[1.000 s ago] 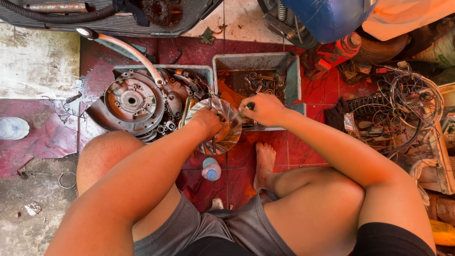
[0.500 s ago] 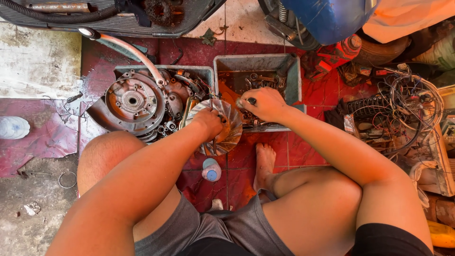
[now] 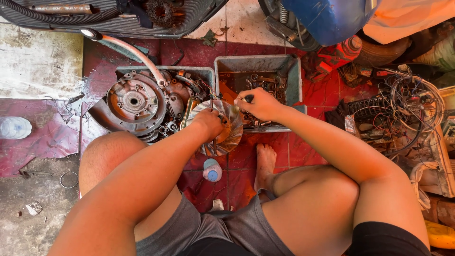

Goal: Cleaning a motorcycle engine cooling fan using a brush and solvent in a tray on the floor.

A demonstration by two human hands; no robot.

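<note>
The red tiled floor [image 3: 303, 156] carried everything, and it was crowded. At ten o'clock from the hands sat the round, greasy grey metal engine cover [image 3: 135, 102] in a grey plastic tray [image 3: 199, 72]; at twelve o'clock, a second grey plastic tray of small bolts and parts [image 3: 258, 64]. The shiny finned metal fan disc [image 3: 225, 135] stood tilted on edge against the trays, the left hand [image 3: 208, 122] clamped on its rim. The right hand [image 3: 258, 103] was closed on a dark-handled tool [image 3: 247, 98], its tip hidden. A slipped tool could likely gouge the left fingers or bend a fin; the disc might roll onto the bare foot [image 3: 265, 163] at six o'clock.
</note>
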